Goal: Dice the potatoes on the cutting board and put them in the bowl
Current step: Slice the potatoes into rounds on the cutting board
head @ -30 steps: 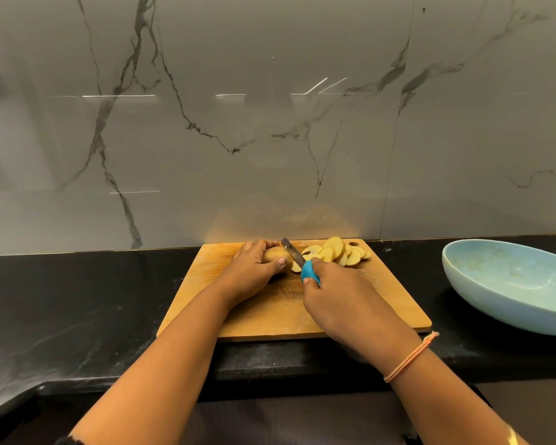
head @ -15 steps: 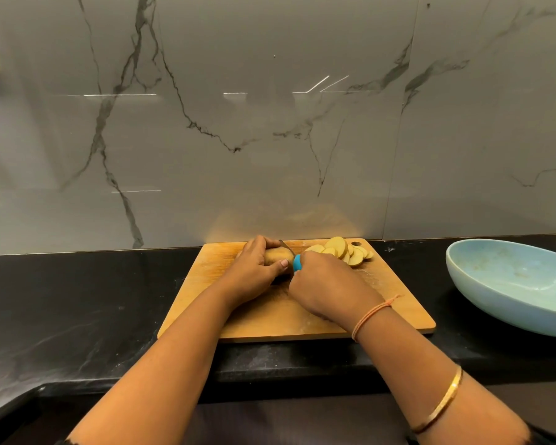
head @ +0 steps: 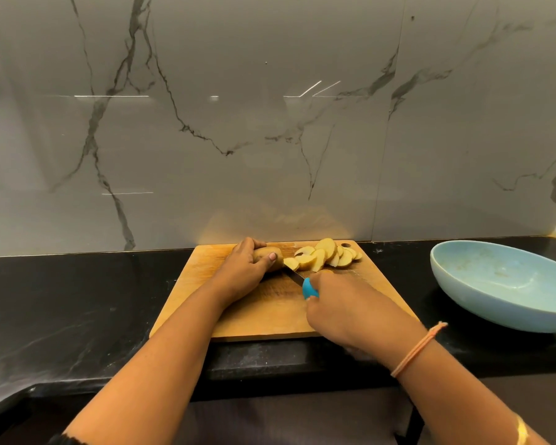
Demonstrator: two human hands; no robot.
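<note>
Hands over cutting board [head: 264, 314]: left hand [head: 241, 268] tight around potato [head: 264, 252], right hand [head: 341, 304] around knife [head: 308, 288].

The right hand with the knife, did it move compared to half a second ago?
Yes. The right hand, gripping the knife, drew back toward the near edge of the cutting board, away from the potato.

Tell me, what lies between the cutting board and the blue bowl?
Only bare black countertop separates cutting board and bowl, shown in the head view.
</note>
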